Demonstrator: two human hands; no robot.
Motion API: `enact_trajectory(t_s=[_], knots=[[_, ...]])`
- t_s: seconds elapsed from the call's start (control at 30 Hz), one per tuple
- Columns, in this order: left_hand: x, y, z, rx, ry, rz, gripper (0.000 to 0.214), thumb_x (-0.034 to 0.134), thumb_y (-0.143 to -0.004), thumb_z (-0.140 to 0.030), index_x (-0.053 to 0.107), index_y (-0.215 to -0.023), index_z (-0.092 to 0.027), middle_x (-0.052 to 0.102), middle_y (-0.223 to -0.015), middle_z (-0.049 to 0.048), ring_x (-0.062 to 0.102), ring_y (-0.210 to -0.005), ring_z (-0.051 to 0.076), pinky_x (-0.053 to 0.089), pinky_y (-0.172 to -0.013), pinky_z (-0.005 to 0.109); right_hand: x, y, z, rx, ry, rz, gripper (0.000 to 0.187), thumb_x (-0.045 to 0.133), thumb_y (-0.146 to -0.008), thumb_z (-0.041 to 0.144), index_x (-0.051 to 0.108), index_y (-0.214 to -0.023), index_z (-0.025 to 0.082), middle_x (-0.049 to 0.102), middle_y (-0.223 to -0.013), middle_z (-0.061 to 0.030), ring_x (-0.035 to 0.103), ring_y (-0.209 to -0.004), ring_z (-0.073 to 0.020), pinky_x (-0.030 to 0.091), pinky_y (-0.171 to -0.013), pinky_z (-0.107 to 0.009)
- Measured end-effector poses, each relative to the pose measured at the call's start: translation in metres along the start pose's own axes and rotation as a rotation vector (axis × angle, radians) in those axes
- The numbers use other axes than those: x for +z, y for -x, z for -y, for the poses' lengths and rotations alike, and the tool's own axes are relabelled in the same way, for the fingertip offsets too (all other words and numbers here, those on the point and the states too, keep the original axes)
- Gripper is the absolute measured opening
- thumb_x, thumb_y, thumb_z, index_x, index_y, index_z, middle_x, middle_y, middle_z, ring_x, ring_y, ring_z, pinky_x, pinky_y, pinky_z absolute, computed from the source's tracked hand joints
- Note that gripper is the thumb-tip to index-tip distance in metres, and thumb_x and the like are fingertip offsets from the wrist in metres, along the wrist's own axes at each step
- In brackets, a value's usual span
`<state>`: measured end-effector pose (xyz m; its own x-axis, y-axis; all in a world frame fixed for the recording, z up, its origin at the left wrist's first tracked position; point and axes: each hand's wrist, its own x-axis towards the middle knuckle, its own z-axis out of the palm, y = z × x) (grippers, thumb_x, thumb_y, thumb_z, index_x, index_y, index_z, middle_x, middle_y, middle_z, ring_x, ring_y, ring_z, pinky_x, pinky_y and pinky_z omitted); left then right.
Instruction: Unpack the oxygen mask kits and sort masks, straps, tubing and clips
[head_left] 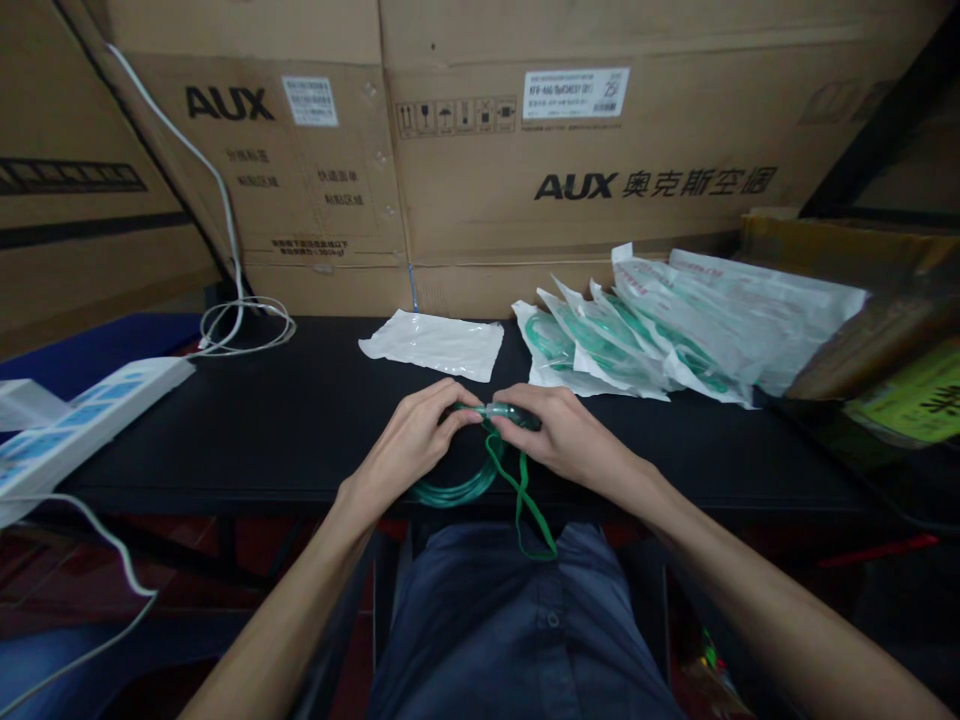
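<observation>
Close to the table's front edge, my two hands meet almost fingertip to fingertip. My left hand (pixel 427 428) is closed, its thumb and forefinger pinching the end of a green tube. My right hand (pixel 559 425) grips a dark, see-through green piece with a clear connector (pixel 496 409) at its tip; the fingers hide most of its shape. The tube and connector touch or nearly touch; whether they are joined I cannot tell. Coiled clear green tubing (pixel 457 492) lies below my left hand. A green elastic strap (pixel 521 490) hangs over the edge towards my lap.
Beyond my hands lies a flat white pouch (pixel 435 343). Several sealed pouches with green tubing (pixel 630 335) overlap at the right, beside a cardboard box (pixel 862 255). A white power strip (pixel 97 420) and looped cable (pixel 251 325) are at the left. Large cartons (pixel 465 220) stand behind.
</observation>
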<state>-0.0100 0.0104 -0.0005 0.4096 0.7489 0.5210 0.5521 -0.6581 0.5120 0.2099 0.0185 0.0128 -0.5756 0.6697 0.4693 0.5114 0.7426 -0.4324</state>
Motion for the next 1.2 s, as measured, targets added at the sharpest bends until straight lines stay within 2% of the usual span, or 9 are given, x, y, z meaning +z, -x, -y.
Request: enact_trajectory(t_s=[0.13, 0.27, 0.37, 0.6, 0.77, 0.87, 0.97, 1.07, 1.2], knots=[[0.001, 0.000, -0.002, -0.010, 0.014, -0.028, 0.005, 0.062, -0.098, -0.018, 0.065, -0.094, -0.019, 0.070, -0.091, 0.0011, 0.066, -0.084, 0.017, 0.048, -0.077, 0.027, -0.001, -0.005, 0.001, 0.171, -0.126, 0.045, 0.023, 0.060, -0.095, 0.031, 0.077, -0.098, 0.016, 0.075, -0.084, -0.0033, 0.063, -0.071, -0.0177, 0.044, -0.065, -0.027], [0.002, -0.001, -0.001, -0.002, -0.010, -0.033, 0.009, 0.059, -0.098, -0.017, 0.067, -0.095, -0.020, 0.073, -0.093, 0.0018, 0.068, -0.086, 0.018, 0.049, -0.079, 0.028, 0.002, -0.006, 0.004, 0.212, -0.169, 0.046, 0.025, 0.058, -0.095, 0.032, 0.077, -0.094, 0.015, 0.071, -0.076, -0.0002, 0.057, -0.065, -0.0147, 0.039, -0.059, -0.025], [0.002, 0.000, 0.002, 0.019, -0.056, -0.023, 0.015, 0.055, -0.099, -0.015, 0.069, -0.099, -0.020, 0.075, -0.096, 0.0032, 0.070, -0.089, 0.019, 0.050, -0.082, 0.029, 0.008, -0.005, 0.006, 0.168, -0.099, -0.015, 0.021, 0.059, -0.095, 0.028, 0.076, -0.094, 0.016, 0.072, -0.076, -0.0010, 0.060, -0.065, -0.0156, 0.042, -0.062, -0.026], [0.004, -0.001, 0.004, -0.012, -0.103, 0.002, 0.020, 0.050, -0.100, -0.013, 0.070, -0.100, -0.018, 0.073, -0.095, 0.0039, 0.068, -0.086, 0.018, 0.050, -0.081, 0.029, 0.022, -0.002, -0.003, -0.050, 0.051, -0.114, 0.021, 0.056, -0.097, 0.019, 0.070, -0.113, 0.014, 0.074, -0.111, -0.0155, 0.070, -0.102, -0.0278, 0.053, -0.091, -0.038], [0.000, -0.002, 0.004, -0.048, -0.187, -0.035, 0.020, 0.054, -0.103, -0.032, 0.069, -0.111, -0.022, 0.071, -0.109, 0.0056, 0.064, -0.105, 0.024, 0.048, -0.095, 0.037, 0.014, -0.007, -0.006, -0.095, 0.174, -0.084, 0.018, 0.056, -0.098, 0.017, 0.066, -0.114, 0.016, 0.071, -0.109, -0.0139, 0.067, -0.103, -0.0279, 0.055, -0.094, -0.044], [-0.013, 0.005, 0.010, -0.133, -0.314, -0.078, 0.045, 0.067, -0.093, -0.050, 0.064, -0.128, -0.022, 0.067, -0.121, 0.0085, 0.059, -0.115, 0.029, 0.046, -0.100, 0.043, 0.009, -0.008, -0.006, -0.137, 0.267, -0.097, 0.020, 0.057, -0.099, 0.017, 0.064, -0.118, 0.017, 0.065, -0.121, -0.0169, 0.063, -0.112, -0.0292, 0.055, -0.095, -0.047], [-0.028, 0.011, 0.019, -0.280, -0.387, 0.006, 0.047, 0.078, -0.081, -0.054, 0.071, -0.112, -0.020, 0.069, -0.108, 0.0086, 0.063, -0.104, 0.031, 0.050, -0.091, 0.041, 0.010, -0.005, -0.008, -0.216, 0.374, -0.124, 0.021, 0.057, -0.098, 0.014, 0.063, -0.118, 0.018, 0.060, -0.128, -0.0191, 0.059, -0.117, -0.0304, 0.055, -0.095, -0.049], [-0.038, 0.010, 0.022, -0.376, -0.349, 0.145, 0.022, 0.075, -0.084, -0.043, 0.073, -0.089, -0.022, 0.072, -0.088, 0.0050, 0.068, -0.083, 0.025, 0.049, -0.073, 0.032, 0.014, -0.003, -0.008, -0.304, 0.455, -0.151, 0.028, 0.051, -0.096, 0.004, 0.063, -0.116, 0.019, 0.059, -0.130, -0.0181, 0.056, -0.124, -0.0300, 0.049, -0.106, -0.053], [-0.042, 0.000, 0.012, -0.419, -0.324, 0.231, 0.012, 0.066, -0.087, -0.032, 0.072, -0.082, -0.023, 0.073, -0.079, 0.0029, 0.070, -0.075, 0.023, 0.042, -0.064, 0.028, 0.017, 0.003, -0.004, -0.303, 0.343, -0.122, 0.027, 0.049, -0.096, 0.004, 0.062, -0.116, 0.017, 0.060, -0.126, -0.0158, 0.055, -0.129, -0.0264, 0.032, -0.120, -0.059]])
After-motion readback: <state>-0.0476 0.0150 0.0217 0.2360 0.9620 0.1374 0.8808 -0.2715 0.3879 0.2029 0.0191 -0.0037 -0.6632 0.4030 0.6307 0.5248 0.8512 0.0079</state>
